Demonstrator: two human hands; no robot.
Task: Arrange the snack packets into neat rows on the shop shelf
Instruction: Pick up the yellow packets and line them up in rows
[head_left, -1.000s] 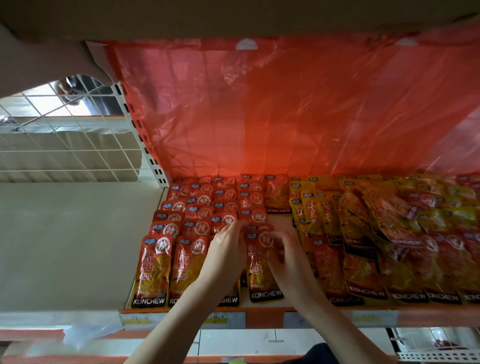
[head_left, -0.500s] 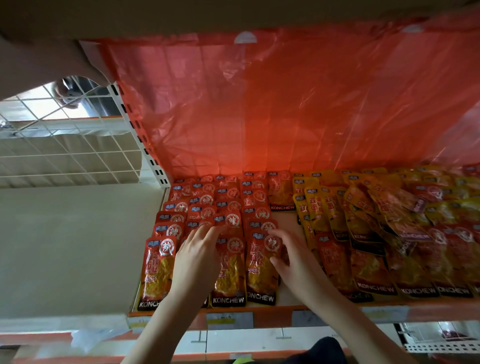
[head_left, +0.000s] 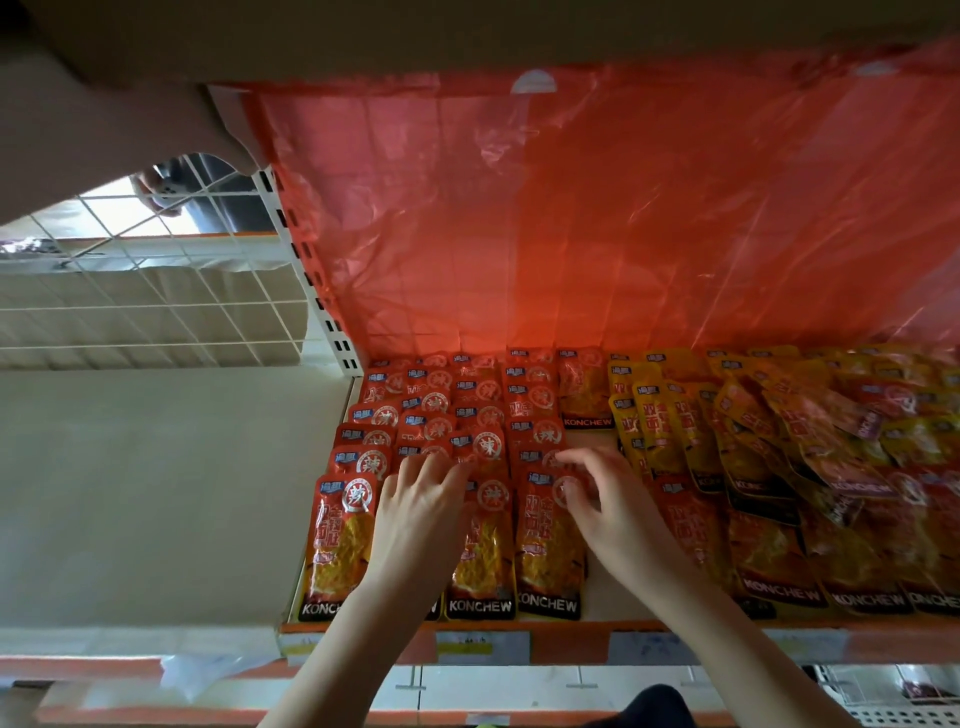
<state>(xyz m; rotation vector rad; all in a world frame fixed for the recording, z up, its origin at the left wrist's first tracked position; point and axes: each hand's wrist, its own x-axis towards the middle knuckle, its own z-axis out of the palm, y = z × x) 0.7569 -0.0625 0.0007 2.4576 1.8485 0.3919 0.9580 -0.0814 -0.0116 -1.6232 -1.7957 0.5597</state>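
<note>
Red KONCHEW snack packets lie in overlapping columns at the left end of the shop shelf. My left hand rests flat on the second column, fingers straight and pointing towards the back. My right hand touches the top of the front packet in the fourth column with lightly bent fingers. Further right, yellow packets stand in short rows, and beyond them mixed red and yellow packets lie in a loose heap.
A red plastic sheet hangs behind the shelf. A white slotted upright and wire grid stand at the left, beside a cream shelf. Price labels line the orange front edge. A board overhangs above.
My hands were close together on one front packet. They have spread apart and now lie on neighbouring columns, the left hand further left. A front packet now sits squarely in its column.
</note>
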